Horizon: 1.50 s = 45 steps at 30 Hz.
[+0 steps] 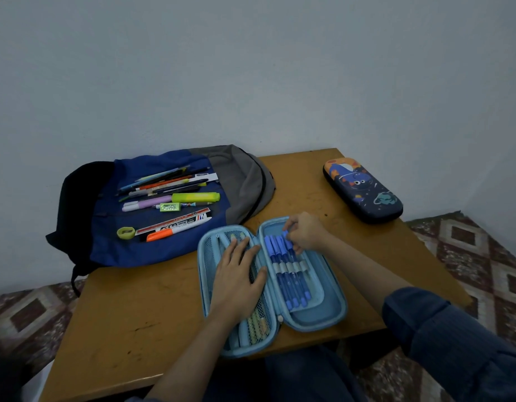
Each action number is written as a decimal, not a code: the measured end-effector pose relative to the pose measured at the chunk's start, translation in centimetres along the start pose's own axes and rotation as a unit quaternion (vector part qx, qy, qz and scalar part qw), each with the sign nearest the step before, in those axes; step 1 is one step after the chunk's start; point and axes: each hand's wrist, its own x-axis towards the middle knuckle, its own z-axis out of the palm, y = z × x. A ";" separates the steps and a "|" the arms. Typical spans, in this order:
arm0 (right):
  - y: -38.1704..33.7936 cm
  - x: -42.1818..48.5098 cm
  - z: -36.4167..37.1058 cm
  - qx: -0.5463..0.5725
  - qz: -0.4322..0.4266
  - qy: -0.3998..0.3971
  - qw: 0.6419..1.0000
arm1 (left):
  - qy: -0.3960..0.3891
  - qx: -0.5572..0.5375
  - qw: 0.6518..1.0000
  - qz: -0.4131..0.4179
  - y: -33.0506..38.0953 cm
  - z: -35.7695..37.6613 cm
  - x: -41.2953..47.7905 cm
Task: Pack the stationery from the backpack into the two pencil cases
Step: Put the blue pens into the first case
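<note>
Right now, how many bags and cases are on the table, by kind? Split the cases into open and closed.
Backpack: 1
Open pencil case: 1
Closed pencil case: 1
Total: 3

Light-blue open pencil case (336,313) holds blue pens (285,275) with paler caps; closed pencil case (364,192) is navy with an orange-and-blue space cartoon print. Blue, grey and black backpack (111,250) carries a lime highlighter (195,197) and orange marker (161,235). Ochre-brown surface (134,314); floor (483,256) in maroon-cream diamond pattern.
</note>
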 end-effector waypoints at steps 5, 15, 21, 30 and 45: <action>-0.1 -0.4 0.0 0.005 0.006 -0.012 1.000 | 0.001 0.002 1.000 -0.004 0.2 -0.1 0.0; -0.1 -0.8 -0.3 -0.005 0.007 -0.005 1.000 | -0.013 0.007 1.000 -0.005 0.3 -0.3 -0.1; -1.5 -0.1 -0.5 -0.024 -0.026 0.050 0.998 | 0.023 -0.058 0.996 -0.059 -1.7 -4.2 0.8; -6.3 0.4 3.1 -0.086 -0.194 0.080 0.974 | 0.143 0.085 0.963 -0.210 -12.0 -7.0 -2.5; -13.5 4.4 13.2 -0.168 -0.291 0.048 0.941 | 0.187 0.077 0.960 -0.191 -12.4 -6.6 -2.1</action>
